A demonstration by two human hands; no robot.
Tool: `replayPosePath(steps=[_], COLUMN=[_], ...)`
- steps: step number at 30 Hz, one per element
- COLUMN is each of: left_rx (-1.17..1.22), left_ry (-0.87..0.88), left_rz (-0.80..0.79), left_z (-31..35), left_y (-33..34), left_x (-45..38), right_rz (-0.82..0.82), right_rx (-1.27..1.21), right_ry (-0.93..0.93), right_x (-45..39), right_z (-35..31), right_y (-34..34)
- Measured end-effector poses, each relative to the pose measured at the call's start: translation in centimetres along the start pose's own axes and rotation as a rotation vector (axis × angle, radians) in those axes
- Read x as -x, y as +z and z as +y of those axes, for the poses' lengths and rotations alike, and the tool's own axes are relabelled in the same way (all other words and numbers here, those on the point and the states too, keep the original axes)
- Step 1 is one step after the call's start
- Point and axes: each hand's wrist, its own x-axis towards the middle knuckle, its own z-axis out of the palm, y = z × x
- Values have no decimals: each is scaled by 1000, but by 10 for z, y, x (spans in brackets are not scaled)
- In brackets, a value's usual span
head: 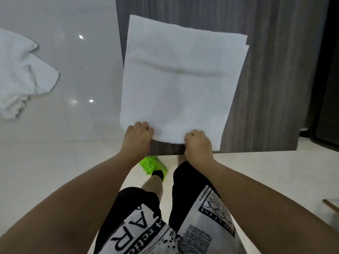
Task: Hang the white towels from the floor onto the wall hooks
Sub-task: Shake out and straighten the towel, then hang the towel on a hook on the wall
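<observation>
A folded white towel [179,79] is held out flat in front of the body, against a grey wood-grain wall panel [275,70]. Its near edge is gripped by both hands: the left hand [138,137] is curled over the near-left part of the edge, the right hand [197,144] over the near-right part. Several layers are seen at the far right corner, so it is judged soft, light and floppy, not fragile; sagging is expected wherever it is unsupported. A hold along the folded edge is judged best, layers pinched together so none slips free. A shallow crease is seen across the middle. A second white towel [22,74] lies crumpled on the glossy floor [82,70] to the left, well apart. No wall hooks are in view. Below, printed shorts [143,226] and a green slipper [154,165] are seen.
</observation>
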Motion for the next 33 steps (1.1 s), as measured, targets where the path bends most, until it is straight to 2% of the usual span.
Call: replayPosePath(steps=[3,7,11,13,17,23,29,33], left_rx=[9,141,271,308,354,339,243,105], left_ry=[-45,-87,-33,-28,-79,-141,-295,-409], left_rz=[21,193,307,367,549,882,1187,1202], left_z=[-3,-3,-9,-13,-28,-65,-126,-154], left_y=[-10,-45,-115,-162,-265,-415,-504,-520], left_x=[3,28,57,69,95,187,307,385], right_rz=[-17,14,17,101,373,580,651,670], right_rx=[-8,-89,43,64,-20,-108,18,230], right_ry=[86,193,133,111,56,-225,-649,-906], right_x=[6,20,31,37,47,56,65,80], right_z=[-7,-26,-55,-75,-126,-233,-376,-461], right_y=[-11,-44,-104,-150,-261,-405,-508,-538])
